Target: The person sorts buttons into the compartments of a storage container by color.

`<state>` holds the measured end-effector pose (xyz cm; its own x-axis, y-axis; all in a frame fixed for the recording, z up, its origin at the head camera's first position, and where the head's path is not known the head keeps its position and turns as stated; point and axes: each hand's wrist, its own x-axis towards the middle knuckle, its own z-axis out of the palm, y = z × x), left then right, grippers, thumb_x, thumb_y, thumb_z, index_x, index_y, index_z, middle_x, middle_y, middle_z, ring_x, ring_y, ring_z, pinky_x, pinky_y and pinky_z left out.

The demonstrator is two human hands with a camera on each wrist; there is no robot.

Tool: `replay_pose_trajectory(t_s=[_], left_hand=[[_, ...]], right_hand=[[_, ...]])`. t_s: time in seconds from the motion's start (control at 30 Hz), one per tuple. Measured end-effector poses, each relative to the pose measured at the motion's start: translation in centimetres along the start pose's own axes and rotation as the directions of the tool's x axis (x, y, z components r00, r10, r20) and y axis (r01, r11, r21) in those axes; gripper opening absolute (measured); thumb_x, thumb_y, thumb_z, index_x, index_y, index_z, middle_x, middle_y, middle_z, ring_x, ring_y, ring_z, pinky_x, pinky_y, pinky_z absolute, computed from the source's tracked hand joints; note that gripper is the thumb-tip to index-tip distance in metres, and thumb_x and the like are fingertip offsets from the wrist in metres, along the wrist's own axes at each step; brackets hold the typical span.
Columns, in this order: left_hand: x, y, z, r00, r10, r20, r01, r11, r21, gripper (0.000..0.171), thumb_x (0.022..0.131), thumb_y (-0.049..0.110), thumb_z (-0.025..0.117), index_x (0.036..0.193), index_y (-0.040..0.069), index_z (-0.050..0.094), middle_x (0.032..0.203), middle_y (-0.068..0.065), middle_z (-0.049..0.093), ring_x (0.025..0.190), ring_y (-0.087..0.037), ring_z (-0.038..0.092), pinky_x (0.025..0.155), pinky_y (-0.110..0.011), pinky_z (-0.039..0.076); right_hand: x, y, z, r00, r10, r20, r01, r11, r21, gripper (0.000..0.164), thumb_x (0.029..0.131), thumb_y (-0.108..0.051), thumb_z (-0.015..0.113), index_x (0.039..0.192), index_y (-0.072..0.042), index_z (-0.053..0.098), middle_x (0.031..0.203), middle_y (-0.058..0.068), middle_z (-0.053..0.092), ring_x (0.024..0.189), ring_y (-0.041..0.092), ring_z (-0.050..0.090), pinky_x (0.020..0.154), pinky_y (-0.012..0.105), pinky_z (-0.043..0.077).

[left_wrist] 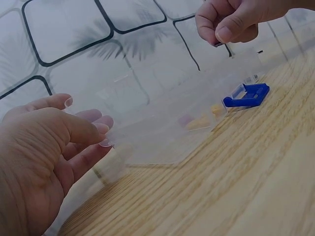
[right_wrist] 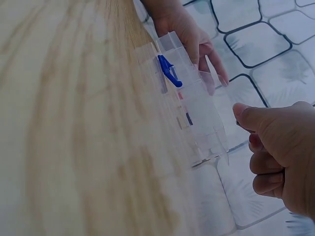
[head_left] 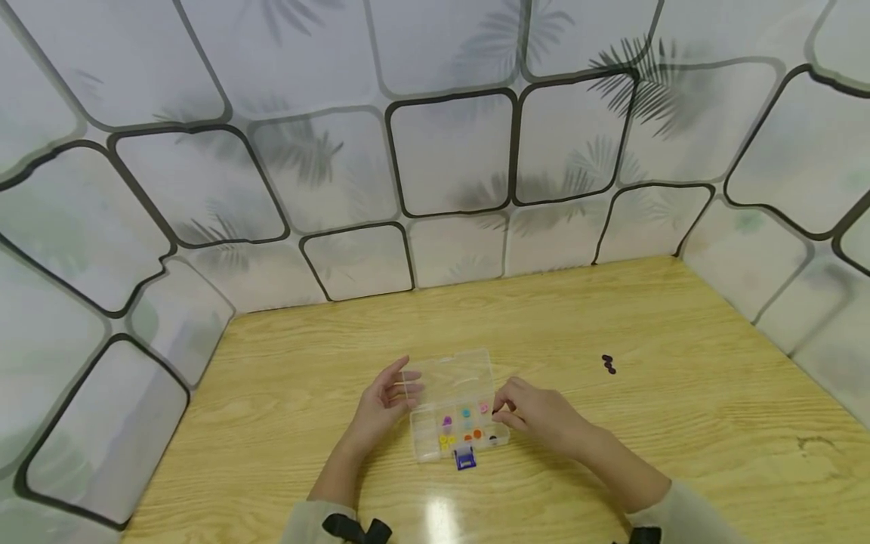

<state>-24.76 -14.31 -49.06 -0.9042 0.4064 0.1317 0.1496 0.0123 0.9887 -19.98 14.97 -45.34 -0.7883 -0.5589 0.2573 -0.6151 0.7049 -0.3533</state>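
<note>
A clear plastic compartment box (head_left: 427, 446) lies on the table with its lid (head_left: 448, 378) raised back and its blue latch (head_left: 465, 458) at the front. Small purple, yellow, teal, pink, orange and dark buttons sit in its compartments. My left hand (head_left: 384, 400) holds the box's left side near the hinge, the thumb on the edge and fingers seen through the clear lid (left_wrist: 162, 103). Over the right end of the box, my right hand (head_left: 540, 414) pinches a small dark button (right_wrist: 237, 123) between thumb and index finger, mostly hidden by the fingertips.
Several dark buttons (head_left: 608, 364) lie in a short row on the wooden table (head_left: 306, 363), to the right of and beyond the box. Patterned cloth walls (head_left: 448, 151) rise at the back and both sides of the table.
</note>
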Motion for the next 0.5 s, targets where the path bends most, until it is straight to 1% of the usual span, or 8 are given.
replay_pose_trajectory(t_s=[0.13,0.3,0.4,0.5], left_hand=[[0.02,-0.05,-0.09,1.0,0.007,0.001,-0.007,1.0,0.011,0.068,0.089,-0.006,0.059,0.147,0.005,0.027,0.134,-0.023,0.046,0.119,-0.036,0.052,0.094,-0.026,0.049],[0.01,0.0,-0.13,1.0,0.001,-0.001,-0.001,1.0,0.026,0.068,0.089,-0.006,0.059,0.147,0.005,0.027,0.134,-0.023,0.047,0.119,-0.038,0.051,0.093,-0.025,0.049],[0.01,0.05,-0.04,1.0,-0.015,-0.005,0.015,0.999,0.035,0.069,0.088,-0.005,0.06,0.148,0.006,0.027,0.134,-0.022,0.047,0.119,-0.038,0.051,0.093,-0.024,0.049],[0.0,0.03,0.16,1.0,-0.022,-0.013,0.022,0.999,0.035,0.069,0.088,-0.006,0.06,0.148,0.007,0.027,0.133,-0.022,0.047,0.119,-0.038,0.051,0.092,-0.025,0.05]], right_hand=[[-0.04,-0.05,0.04,0.999,0.021,0.031,-0.022,0.999,0.036,0.013,0.095,-0.027,0.057,0.097,-0.015,0.059,0.09,-0.009,0.052,0.072,0.001,0.047,0.056,0.015,0.043],[-0.18,0.09,0.08,0.997,0.048,0.066,-0.054,0.995,0.08,0.021,0.096,-0.034,0.053,0.1,-0.014,0.059,0.084,-0.011,0.047,0.066,-0.001,0.041,0.054,0.015,0.039],[-0.35,0.29,0.1,0.996,0.063,0.064,-0.068,0.994,0.088,0.026,0.098,-0.037,0.049,0.101,-0.013,0.059,0.083,-0.011,0.046,0.066,0.0,0.04,0.053,0.016,0.038],[-0.64,0.48,0.14,0.997,0.071,0.039,-0.075,0.993,0.093,0.028,0.098,-0.037,0.048,0.102,-0.012,0.059,0.085,-0.01,0.048,0.067,0.0,0.041,0.054,0.016,0.04]])
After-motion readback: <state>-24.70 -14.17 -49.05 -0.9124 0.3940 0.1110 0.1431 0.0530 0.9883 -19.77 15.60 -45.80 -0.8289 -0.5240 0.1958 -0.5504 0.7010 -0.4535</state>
